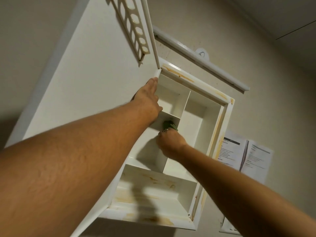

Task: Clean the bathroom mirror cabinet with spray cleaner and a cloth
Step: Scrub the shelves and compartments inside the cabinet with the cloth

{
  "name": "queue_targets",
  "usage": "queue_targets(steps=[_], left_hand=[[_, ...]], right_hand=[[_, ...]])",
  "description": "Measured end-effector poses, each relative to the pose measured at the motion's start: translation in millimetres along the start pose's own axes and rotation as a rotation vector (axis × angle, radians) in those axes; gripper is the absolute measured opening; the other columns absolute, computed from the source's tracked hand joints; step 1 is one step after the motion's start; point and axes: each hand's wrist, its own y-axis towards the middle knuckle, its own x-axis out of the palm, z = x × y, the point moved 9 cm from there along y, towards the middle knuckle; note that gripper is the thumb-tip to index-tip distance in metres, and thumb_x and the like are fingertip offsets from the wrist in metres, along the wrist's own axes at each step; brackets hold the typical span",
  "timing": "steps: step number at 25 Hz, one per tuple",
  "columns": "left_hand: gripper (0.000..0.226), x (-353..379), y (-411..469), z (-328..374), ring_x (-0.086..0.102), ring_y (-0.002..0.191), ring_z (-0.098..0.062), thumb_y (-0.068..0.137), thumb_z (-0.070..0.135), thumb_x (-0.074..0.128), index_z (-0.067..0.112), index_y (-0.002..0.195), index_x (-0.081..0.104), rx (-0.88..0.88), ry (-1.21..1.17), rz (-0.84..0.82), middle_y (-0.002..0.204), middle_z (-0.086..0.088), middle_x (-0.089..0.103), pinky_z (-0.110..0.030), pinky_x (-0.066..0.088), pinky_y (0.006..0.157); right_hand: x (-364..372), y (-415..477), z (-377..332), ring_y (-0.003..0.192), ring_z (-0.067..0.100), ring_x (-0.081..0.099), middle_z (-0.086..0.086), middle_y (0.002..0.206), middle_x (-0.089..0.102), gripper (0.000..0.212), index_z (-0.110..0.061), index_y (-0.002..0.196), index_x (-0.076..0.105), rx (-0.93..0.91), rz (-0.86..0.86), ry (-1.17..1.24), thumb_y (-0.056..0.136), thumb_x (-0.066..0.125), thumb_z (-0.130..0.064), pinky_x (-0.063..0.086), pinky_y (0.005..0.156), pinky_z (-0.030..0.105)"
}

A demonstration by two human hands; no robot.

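Observation:
A white wall cabinet point(220, 100) hangs above me, its door point(82, 86) swung open to the left. My left hand point(147, 100) rests flat against the door's inner edge near its top corner, fingers straight. Inside the middle left compartment, my right hand point(171, 142) grips a green cloth point(169, 125) and presses it against the inner shelf and divider. Only the top of the cloth shows above my fingers. Brownish stains mark the cabinet's frame and the bottom shelf point(153, 182). No spray bottle is in view.
A white light bar point(205, 62) is fixed to the wall above the cabinet. Printed paper sheets point(246, 154) hang on the wall at the right. A slotted white rack point(135, 31) sits on the inside of the door. A white fitting point(227, 226) shows at lower right.

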Motion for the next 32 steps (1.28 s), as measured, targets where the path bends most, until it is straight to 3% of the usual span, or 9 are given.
queue_targets(steps=[5,8,11,15,18,23,26,28,32], left_hand=[[0.09,-0.9,2.0,0.4,-0.016,0.15,-0.057,0.097,0.052,0.062,0.036,0.164,0.004,0.0,-0.007,0.009,0.17,-0.013,0.015,-0.065,-0.014,0.12],[0.091,1.2,5.8,0.3,-0.016,0.15,-0.057,0.096,0.051,0.064,0.036,0.164,0.005,-0.012,-0.005,0.025,0.17,-0.013,0.016,-0.065,-0.015,0.118],[0.091,4.8,7.0,3.5,-0.016,0.15,-0.057,0.096,0.049,0.065,0.037,0.164,0.006,-0.002,-0.01,0.027,0.169,-0.012,0.019,-0.066,-0.015,0.118],[0.096,3.4,5.1,-0.4,-0.015,0.149,-0.058,0.093,0.051,0.069,0.037,0.164,0.006,-0.02,0.0,0.03,0.168,-0.013,0.021,-0.067,-0.016,0.117],[0.095,1.5,6.5,-0.3,-0.014,0.15,-0.057,0.093,0.053,0.068,0.037,0.163,0.006,-0.007,-0.004,0.043,0.168,-0.013,0.021,-0.067,-0.015,0.117],[0.092,0.3,3.0,-0.3,-0.013,0.151,-0.056,0.095,0.051,0.064,0.037,0.164,0.005,0.0,-0.008,0.061,0.169,-0.012,0.02,-0.065,-0.014,0.119],[0.09,-0.3,-0.1,-0.8,-0.012,0.151,-0.056,0.096,0.049,0.063,0.036,0.164,0.005,0.0,0.002,0.05,0.168,-0.013,0.022,-0.064,-0.013,0.12],[0.092,-1.9,-1.5,-0.3,-0.012,0.151,-0.056,0.095,0.048,0.064,0.036,0.164,0.004,-0.002,-0.003,0.043,0.168,-0.013,0.023,-0.064,-0.013,0.119],[0.093,-0.7,-1.3,-0.7,-0.015,0.151,-0.055,0.095,0.044,0.064,0.037,0.164,0.001,-0.002,-0.004,0.021,0.169,-0.012,0.02,-0.064,-0.014,0.12]], right_hand=[[-18.0,0.8,48.3,0.096,0.032,0.067,0.009,0.104,0.069,0.025,-0.012,0.113,0.069,-0.021,0.067,0.042,0.104,0.049,-0.023,0.057,0.082,0.038],[-7.9,12.0,36.0,0.099,0.032,0.067,0.008,0.108,0.07,0.03,-0.014,0.116,0.069,0.001,0.1,0.039,0.106,0.045,-0.029,0.056,0.082,0.039],[3.1,28.5,32.2,0.102,0.03,0.066,0.006,0.114,0.07,0.032,-0.016,0.124,0.067,0.052,0.064,0.112,0.105,0.045,-0.029,0.052,0.081,0.036],[-5.9,18.3,39.6,0.104,0.029,0.063,0.007,0.114,0.066,0.029,-0.016,0.126,0.065,-0.034,-0.038,0.243,0.103,0.049,-0.026,0.054,0.091,0.039],[-13.4,19.1,48.8,0.103,0.031,0.065,0.007,0.113,0.068,0.029,-0.016,0.123,0.066,0.076,0.055,0.186,0.105,0.046,-0.029,0.054,0.087,0.039],[23.5,-6.2,-40.3,0.102,0.027,0.068,0.009,0.113,0.072,0.023,-0.011,0.109,0.07,-0.009,-0.01,0.085,0.102,0.049,-0.016,0.039,0.078,0.033],[28.9,1.7,-36.0,0.101,0.027,0.066,0.009,0.111,0.069,0.02,-0.012,0.112,0.069,-0.017,-0.039,0.301,0.097,0.056,-0.012,0.049,0.084,0.031],[26.6,13.5,-20.3,0.101,0.028,0.065,0.009,0.113,0.066,0.027,-0.016,0.121,0.066,0.005,-0.05,0.448,0.094,0.063,-0.013,0.057,0.088,0.039],[29.2,16.0,-33.0,0.106,0.031,0.062,0.013,0.113,0.068,0.023,-0.01,0.118,0.066,0.014,-0.013,0.26,0.097,0.058,-0.012,0.05,0.082,0.037]])
